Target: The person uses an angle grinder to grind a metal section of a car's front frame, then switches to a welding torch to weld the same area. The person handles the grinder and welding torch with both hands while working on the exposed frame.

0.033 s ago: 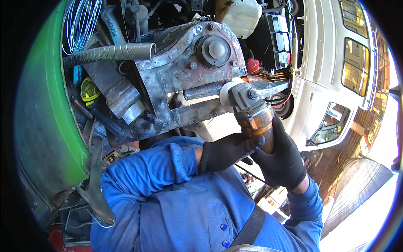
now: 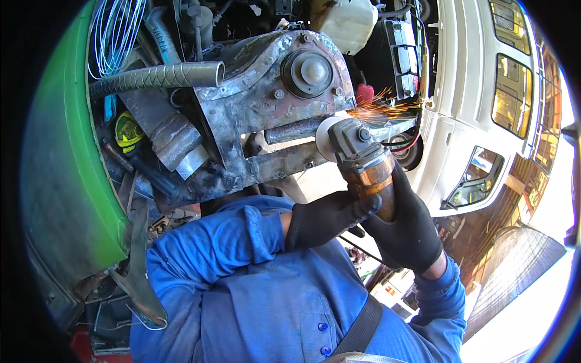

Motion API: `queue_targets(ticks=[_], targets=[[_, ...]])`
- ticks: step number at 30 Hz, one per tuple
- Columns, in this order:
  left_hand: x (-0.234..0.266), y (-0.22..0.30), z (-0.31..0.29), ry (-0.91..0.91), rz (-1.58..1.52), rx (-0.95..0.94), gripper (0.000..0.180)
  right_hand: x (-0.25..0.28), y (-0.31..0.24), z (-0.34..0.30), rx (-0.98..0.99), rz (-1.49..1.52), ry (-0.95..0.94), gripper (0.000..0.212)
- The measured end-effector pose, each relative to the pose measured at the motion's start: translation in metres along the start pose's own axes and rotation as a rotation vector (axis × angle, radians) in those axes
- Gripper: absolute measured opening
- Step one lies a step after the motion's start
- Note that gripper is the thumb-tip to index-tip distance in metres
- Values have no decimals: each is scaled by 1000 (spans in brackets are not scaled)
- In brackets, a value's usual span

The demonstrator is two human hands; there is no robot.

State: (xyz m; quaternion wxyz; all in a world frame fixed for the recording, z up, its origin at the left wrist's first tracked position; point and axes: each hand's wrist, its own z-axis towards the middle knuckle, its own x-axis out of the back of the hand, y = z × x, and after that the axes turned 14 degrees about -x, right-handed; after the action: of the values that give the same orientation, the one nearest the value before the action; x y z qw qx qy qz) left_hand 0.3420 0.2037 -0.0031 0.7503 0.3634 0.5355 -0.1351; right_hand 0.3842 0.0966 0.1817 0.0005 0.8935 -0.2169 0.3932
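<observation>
An angle grinder [image 2: 374, 168] is held up by both of my black-gloved hands. My right hand [image 2: 407, 233] wraps round its body from the right and below. From the left, my left hand [image 2: 333, 219] presses against the same body, its thumb lying across the casing. The pale grinding disc [image 2: 325, 139] meets the lower right edge of a worn metal frame [image 2: 284, 163], partly hidden by the grinder head. Orange sparks [image 2: 384, 110] spray off to the right from that spot. A round capped hub [image 2: 313, 72] and several bolts sit on the frame's upper plate.
Left of the frame lie a ribbed metal bar [image 2: 160, 77], a yellow-green tape measure [image 2: 128, 131] and coiled wire [image 2: 118, 36]. A green body panel [image 2: 72, 157] borders the far left. A black battery [image 2: 396, 57] and white tank [image 2: 345, 25] stand behind; a white van [image 2: 460, 109] is at right.
The spark spray has grown denser and wider. My hands and the grinder stay almost in place.
</observation>
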Motion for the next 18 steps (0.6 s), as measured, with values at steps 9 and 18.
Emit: queue_targets(ticks=[9,18], targets=[[6,-5,3,8,-17,-104,90,5,-15,7,-10,-58,-3,94],[7,-3,4,12,-68,-73,94,7,-17,6,-46,-145,24,100]])
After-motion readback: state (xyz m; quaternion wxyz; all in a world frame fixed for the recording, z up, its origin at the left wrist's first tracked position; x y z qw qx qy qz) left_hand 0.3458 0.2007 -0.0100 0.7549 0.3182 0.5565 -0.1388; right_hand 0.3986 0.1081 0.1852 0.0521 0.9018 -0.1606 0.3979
